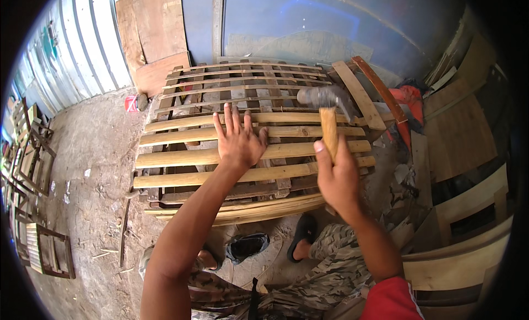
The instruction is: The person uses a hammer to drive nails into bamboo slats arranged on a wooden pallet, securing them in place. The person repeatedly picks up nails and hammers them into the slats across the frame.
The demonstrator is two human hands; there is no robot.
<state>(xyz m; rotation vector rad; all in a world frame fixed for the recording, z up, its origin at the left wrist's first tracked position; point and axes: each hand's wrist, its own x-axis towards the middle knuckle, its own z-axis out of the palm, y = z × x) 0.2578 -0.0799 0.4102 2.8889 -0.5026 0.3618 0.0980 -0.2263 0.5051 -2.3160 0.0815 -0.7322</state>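
Note:
A slatted wooden frame lies flat in front of me, with light bamboo strips [187, 157] running across darker crosspieces beneath. My left hand [239, 142] rests on the middle strips, palm down with its fingers spread. In my right hand [340, 177] is a claw hammer [329, 127], its wooden handle gripped near the right end of the strips. The blurred metal head stays raised above the far right part of the frame. Whether a nail lies under the hammer or my left fingers, I cannot tell.
More bamboo strips [242, 214] lie bundled along the near edge, by my feet. A black plastic bag [247, 247] sits between my feet. Boards [358, 94] lean at the far right, and wooden panels [463, 133] pile up beyond. A red can [132, 103] stands left, near plywood sheets [157, 28].

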